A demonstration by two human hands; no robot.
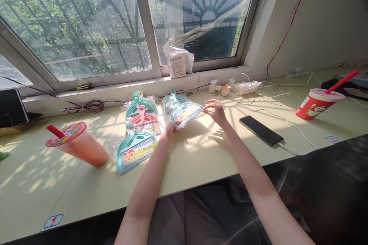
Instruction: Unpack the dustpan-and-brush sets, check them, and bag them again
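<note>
A teal mini dustpan-and-brush set (185,115) in clear wrapping is held tilted above the table. My left hand (171,128) grips its lower left corner, thumb on top. At its right corner, the fingers of my right hand (216,111) are bent together in a pinch on the edge of the wrapping. Just behind it lies another wrapped teal set (174,99). Left of my hands, more wrapped sets overlap in a column: a teal one (133,152) in front, a pink one (146,118) in the middle and green ones (139,105) at the back.
On the left stands a drink cup (89,147) with a red straw; a red cup (314,105) stands far right. A black phone (261,130) on a white cable lies right of my arm. Tissues (177,65) sit on the sill. Chargers (213,86) and a power strip (244,88) lie below the window.
</note>
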